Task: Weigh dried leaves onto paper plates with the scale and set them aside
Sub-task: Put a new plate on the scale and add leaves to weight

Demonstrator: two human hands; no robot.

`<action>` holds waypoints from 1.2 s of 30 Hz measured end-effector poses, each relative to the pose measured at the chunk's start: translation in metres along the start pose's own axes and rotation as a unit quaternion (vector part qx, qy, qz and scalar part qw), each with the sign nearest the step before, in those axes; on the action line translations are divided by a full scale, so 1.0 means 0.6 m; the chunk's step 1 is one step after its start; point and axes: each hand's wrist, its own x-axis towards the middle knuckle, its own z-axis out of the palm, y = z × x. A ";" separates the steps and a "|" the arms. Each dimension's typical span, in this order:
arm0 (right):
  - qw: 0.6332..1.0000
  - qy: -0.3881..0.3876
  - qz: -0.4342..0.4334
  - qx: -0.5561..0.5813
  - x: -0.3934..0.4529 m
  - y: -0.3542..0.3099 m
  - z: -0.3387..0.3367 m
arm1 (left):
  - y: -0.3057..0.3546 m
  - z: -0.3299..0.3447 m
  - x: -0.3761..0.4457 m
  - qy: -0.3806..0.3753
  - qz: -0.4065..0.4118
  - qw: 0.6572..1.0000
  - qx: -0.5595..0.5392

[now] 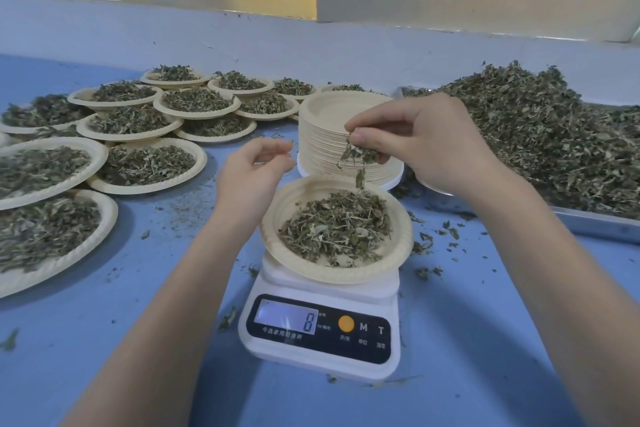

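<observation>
A blue table runs back to a pale wall, with the white scale as landmark. Left of it, filled plates sit overlapping. The left hand, just left of and behind the scale, hangs with fingers loosely curled and holding nothing. On the scale a paper plate holds crumbly grey-green dried leaves; they look featherlight and brittle, best pinched loosely, and the thin plate is best lifted by its rim. Above it the right hand pinches a leaf tuft. Behind stands a stack of empty plates; right of the scale, a heaped tray.
</observation>
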 end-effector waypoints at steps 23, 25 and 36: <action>0.965 -0.067 0.068 -0.243 0.011 0.060 -0.027 | -0.007 0.003 0.004 -0.005 -0.012 1.000 0.013; 0.974 -0.155 0.033 -0.162 0.005 0.027 -0.003 | -0.007 0.002 0.003 -0.005 -0.013 1.000 0.015; 0.865 -0.203 0.233 -0.395 -0.001 0.039 0.007 | -0.016 -0.013 0.008 -0.046 -0.093 0.959 0.262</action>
